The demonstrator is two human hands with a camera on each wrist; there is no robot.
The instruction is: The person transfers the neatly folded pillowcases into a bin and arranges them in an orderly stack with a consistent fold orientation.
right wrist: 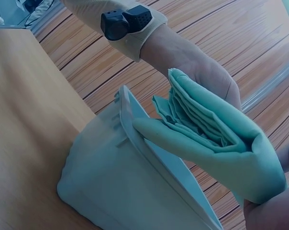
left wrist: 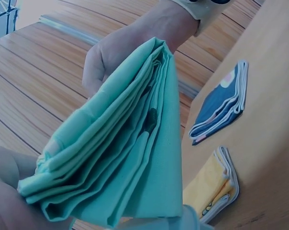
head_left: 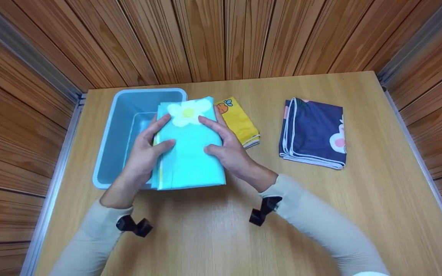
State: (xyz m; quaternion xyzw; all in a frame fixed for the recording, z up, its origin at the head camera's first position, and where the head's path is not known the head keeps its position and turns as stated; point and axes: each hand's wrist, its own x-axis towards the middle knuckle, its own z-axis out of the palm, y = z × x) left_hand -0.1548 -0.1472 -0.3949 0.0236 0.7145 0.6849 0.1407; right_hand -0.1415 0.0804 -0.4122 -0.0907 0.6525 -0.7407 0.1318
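A thick folded turquoise cloth [head_left: 192, 161] with a white, yellow-centred flower is held up between both hands. My left hand [head_left: 142, 151] grips its left side, thumb on top. On the opposite side my right hand [head_left: 232, 151] grips it the same way, with the fingers underneath mostly hidden. The cloth hangs over the right part of a blue plastic bin [head_left: 120, 130]. Many stacked layers show along the edge of the turquoise cloth [left wrist: 159, 158] in the left wrist view. From the right wrist, the cloth [right wrist: 250, 167] appears above the rim of the bin [right wrist: 116, 167].
A folded yellow cloth [head_left: 242, 122] with a carrot print lies just right of the held cloth, partly covered from view. Farther right is a folded navy cloth [head_left: 313, 132] with white edging. Wooden panels [head_left: 244, 38] wall in the wooden table [head_left: 213, 230].
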